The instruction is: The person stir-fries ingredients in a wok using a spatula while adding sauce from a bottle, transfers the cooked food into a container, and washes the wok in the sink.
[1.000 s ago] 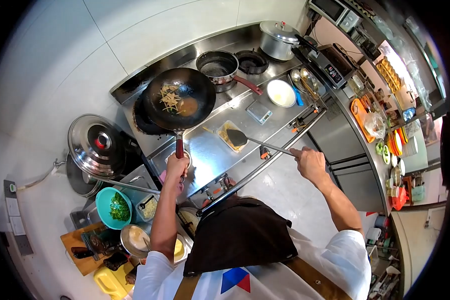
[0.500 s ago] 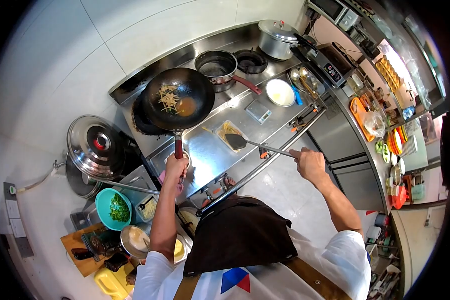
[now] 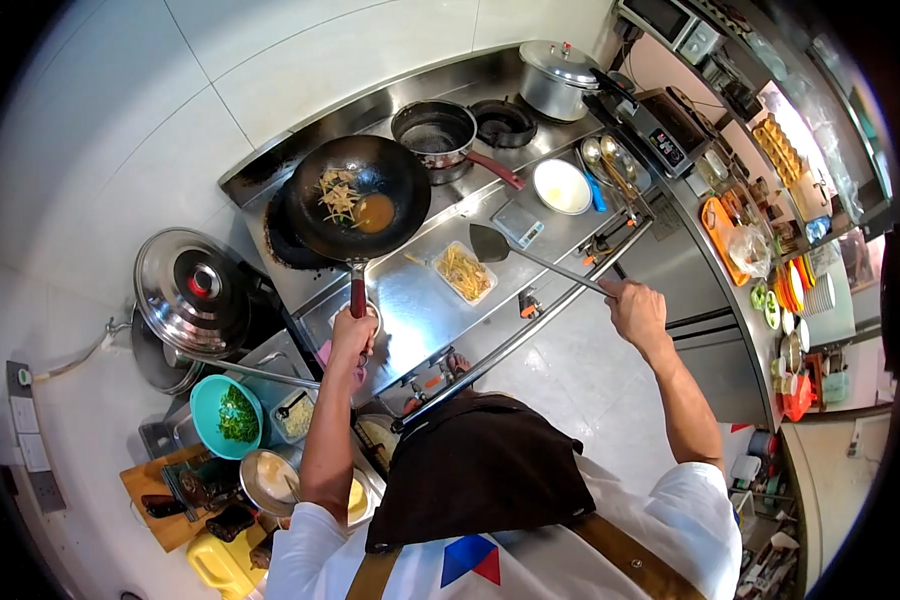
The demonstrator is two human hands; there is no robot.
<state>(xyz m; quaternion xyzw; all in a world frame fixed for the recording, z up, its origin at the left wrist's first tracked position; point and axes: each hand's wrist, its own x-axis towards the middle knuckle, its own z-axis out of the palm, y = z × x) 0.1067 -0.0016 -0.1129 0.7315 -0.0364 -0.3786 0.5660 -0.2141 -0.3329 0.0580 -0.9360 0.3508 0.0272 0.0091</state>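
Observation:
My left hand (image 3: 354, 340) is closed round the red handle of a black wok (image 3: 395, 175) on the left burner. Pale strips of food (image 3: 338, 194) lie in the wok beside a small pool of brown liquid (image 3: 375, 213). In my closed right hand (image 3: 635, 312) is the long handle of a spatula (image 3: 489, 243), its dark blade held over the steel counter. Below and left of the blade sits a clear tray of yellowish strips (image 3: 465, 273). A digital scale (image 3: 518, 223) lies just behind the blade.
A saucepan (image 3: 433, 128) and a pressure cooker (image 3: 560, 82) stand at the back, near a white bowl (image 3: 561, 187). To my left are a large lid (image 3: 192, 292), a turquoise bowl of chopped greens (image 3: 253, 398) and a cutting board (image 3: 142, 490). A metal rail (image 3: 510, 352) runs along the stove's front.
The spatula blade has moved up and right, off the tray of strips, as my right hand shifted slightly right. My left hand and the wok stay in place.

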